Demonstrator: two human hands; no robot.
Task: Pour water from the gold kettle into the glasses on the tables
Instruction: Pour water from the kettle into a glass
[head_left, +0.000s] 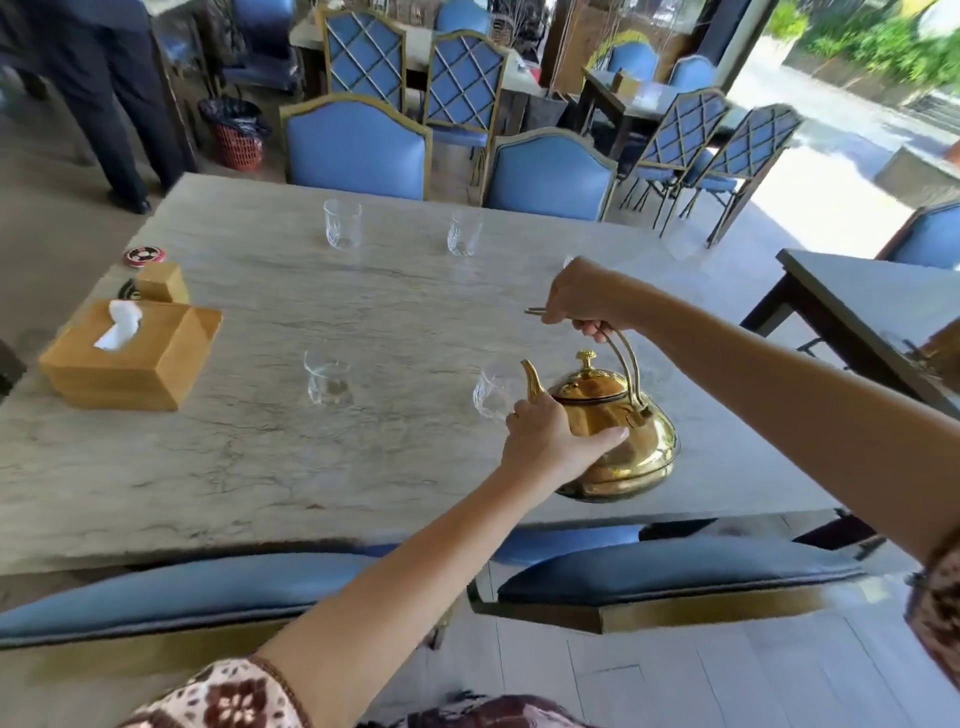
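Observation:
The gold kettle is near the right front of the marble table, its spout pointing left toward a clear glass. My right hand grips the top of the kettle's tall handle. My left hand rests against the kettle's left side below the spout. Three more glasses stand on the table: near left, far left, far middle. Another glass edge peeks out behind my right hand.
A wooden tissue box and a small wooden block sit at the table's left. Blue chairs ring the table. A second table stands to the right. A person stands at far left.

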